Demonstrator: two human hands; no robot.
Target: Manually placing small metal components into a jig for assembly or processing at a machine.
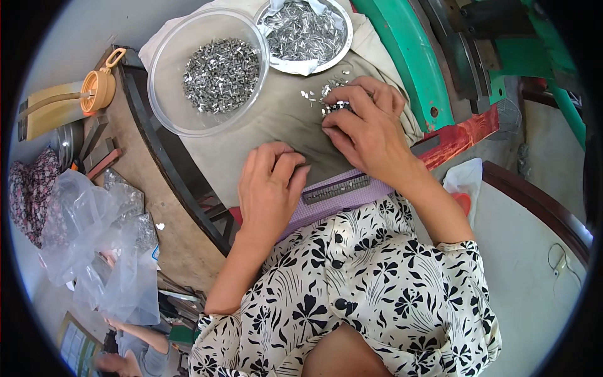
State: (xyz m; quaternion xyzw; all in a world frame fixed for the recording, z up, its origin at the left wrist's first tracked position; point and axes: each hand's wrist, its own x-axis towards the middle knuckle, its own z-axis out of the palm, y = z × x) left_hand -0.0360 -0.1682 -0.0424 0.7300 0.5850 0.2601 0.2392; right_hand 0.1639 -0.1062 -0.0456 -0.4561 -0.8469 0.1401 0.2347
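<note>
Floral shirt (389, 276) lies below hands (374, 131) near metal pieces (339, 105)

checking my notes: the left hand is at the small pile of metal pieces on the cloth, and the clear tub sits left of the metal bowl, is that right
Wrong hand: the head view shows the right hand at the small pile of metal pieces on the cloth. The clear tub does sit left of the metal bowl.
</note>
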